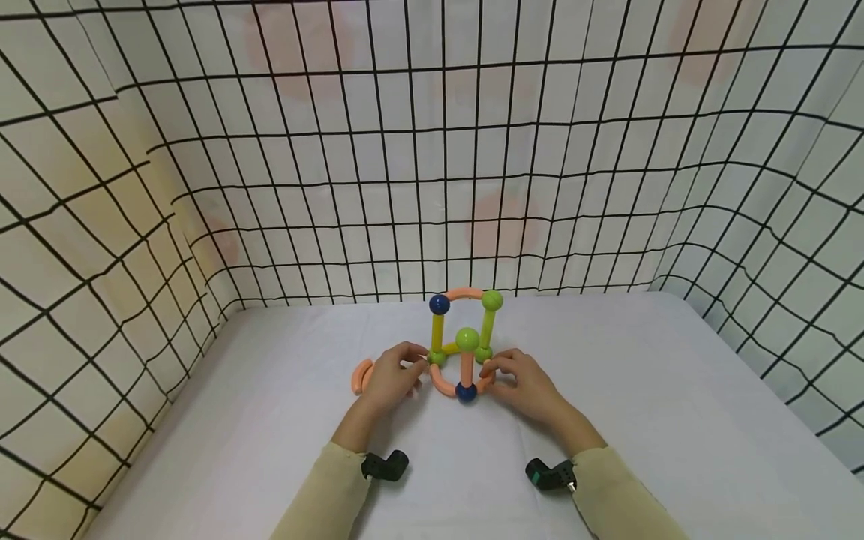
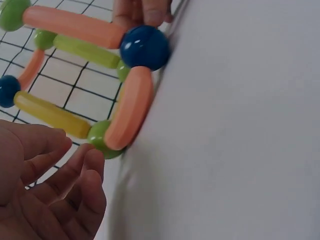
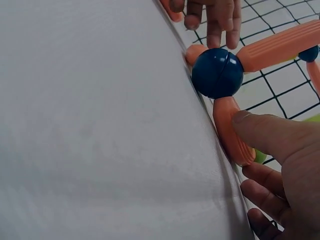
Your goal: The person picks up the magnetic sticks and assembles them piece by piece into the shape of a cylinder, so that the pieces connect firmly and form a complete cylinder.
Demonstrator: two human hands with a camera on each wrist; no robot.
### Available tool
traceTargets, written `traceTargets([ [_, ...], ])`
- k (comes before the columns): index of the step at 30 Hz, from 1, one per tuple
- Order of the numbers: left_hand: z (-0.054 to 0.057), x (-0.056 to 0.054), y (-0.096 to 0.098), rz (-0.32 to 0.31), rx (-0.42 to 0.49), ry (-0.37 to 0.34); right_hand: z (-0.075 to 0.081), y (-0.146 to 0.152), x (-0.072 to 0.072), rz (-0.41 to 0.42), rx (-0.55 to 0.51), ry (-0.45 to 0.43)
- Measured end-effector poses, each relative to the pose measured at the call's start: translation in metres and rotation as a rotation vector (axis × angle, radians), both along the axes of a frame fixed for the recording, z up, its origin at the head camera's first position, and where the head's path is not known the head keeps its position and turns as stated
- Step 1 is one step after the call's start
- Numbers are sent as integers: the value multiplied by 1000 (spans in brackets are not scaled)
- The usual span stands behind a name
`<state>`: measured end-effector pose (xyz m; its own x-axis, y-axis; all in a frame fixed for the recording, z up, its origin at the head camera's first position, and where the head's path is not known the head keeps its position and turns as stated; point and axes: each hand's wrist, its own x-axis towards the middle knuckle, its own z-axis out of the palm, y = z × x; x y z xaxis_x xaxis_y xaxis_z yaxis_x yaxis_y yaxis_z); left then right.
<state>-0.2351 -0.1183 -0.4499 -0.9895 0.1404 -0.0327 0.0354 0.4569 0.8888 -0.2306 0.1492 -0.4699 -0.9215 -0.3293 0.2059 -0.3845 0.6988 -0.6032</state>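
A frame of coloured rods and balls stands on the white table, with an upright orange rod (image 1: pixel 467 369) at the front between a green ball (image 1: pixel 467 339) and a dark blue ball (image 1: pixel 466 391). My right hand (image 1: pixel 525 384) pinches the curved orange rod (image 3: pixel 231 132) to the right of that blue ball, thumb on its side. On the other side, my left hand (image 1: pixel 394 375) has loosely bent fingers and nothing in its grasp. Its fingertips are right at the lower left green ball (image 2: pixel 102 137), where a yellow rod (image 2: pixel 52 115) and another curved orange rod (image 2: pixel 131 107) meet.
Loose curved orange rods (image 1: pixel 361 376) lie beside my left hand, partly hidden by it. A white backdrop with a black grid (image 1: pixel 445 150) rises behind and at both sides of the white table (image 1: pixel 270 435).
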Motion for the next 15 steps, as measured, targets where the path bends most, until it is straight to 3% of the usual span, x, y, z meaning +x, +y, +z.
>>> traceTargets([
  [6, 13, -2, -16, 16, 11, 21, -5, -1, 0, -11, -4, 31],
  [15, 26, -2, -44, 117, 76, 15, -14, 2, -1, -12, -47, 48],
])
